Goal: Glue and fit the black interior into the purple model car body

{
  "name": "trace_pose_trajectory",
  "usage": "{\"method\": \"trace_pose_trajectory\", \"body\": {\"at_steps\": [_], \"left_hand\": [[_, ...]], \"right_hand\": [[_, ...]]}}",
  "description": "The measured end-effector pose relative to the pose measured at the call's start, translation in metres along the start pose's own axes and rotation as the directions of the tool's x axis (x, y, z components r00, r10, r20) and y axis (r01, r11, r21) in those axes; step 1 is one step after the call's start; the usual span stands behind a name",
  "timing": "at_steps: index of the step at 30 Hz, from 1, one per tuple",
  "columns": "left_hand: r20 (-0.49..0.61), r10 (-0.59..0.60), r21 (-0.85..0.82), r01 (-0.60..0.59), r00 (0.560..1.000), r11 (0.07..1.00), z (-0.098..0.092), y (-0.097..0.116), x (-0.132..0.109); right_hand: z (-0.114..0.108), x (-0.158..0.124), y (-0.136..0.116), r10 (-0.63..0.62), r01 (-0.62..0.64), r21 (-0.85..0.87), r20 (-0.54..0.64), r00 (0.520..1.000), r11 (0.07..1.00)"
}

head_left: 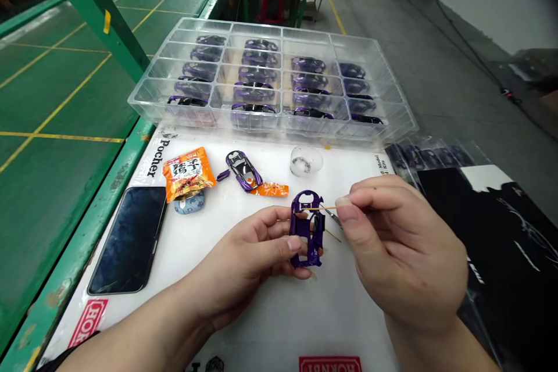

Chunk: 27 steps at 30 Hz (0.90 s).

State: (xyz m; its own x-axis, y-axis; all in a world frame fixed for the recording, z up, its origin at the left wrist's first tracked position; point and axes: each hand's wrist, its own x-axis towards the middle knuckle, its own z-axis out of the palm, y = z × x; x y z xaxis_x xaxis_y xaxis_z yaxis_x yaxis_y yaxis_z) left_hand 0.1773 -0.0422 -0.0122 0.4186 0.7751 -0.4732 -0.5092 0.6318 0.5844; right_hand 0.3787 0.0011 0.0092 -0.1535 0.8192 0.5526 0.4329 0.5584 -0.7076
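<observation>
My left hand (265, 247) is closed around a purple toy car body shell (304, 225), its hollow side turned toward me. Pinched between the thumb and forefinger of my right hand (401, 238) is a thin wooden toothpick (325, 208). The toothpick's tip reaches over the upper part of the shell; whether it touches cannot be made out. Behind the shell, a second thin stick (333, 235) and a metal tool (333, 218), partly hidden by my right hand, lie on the white mat (209, 244). Farther back rests another purple and black car body (244, 170), near a small purple part (223, 175).
A clear compartment tray (261, 122) with many car bodies stands at the back. To the left are a phone (128, 239) and an orange snack packet (189, 174). A clear round cup (306, 161) stands behind my hands. A black printed box (501, 226) lies right.
</observation>
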Motion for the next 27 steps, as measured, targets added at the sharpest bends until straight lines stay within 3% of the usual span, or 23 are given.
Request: {"method": "trace_pose_trajectory", "body": {"at_steps": [27], "left_hand": [[-0.009,-0.005,0.004,0.005,1.000,1.000,-0.0004,0.0003,0.0006]], "right_hand": [[0.0009,-0.0009,0.0003,0.016,-0.014,-0.016,0.088,0.996,1.000]]}}
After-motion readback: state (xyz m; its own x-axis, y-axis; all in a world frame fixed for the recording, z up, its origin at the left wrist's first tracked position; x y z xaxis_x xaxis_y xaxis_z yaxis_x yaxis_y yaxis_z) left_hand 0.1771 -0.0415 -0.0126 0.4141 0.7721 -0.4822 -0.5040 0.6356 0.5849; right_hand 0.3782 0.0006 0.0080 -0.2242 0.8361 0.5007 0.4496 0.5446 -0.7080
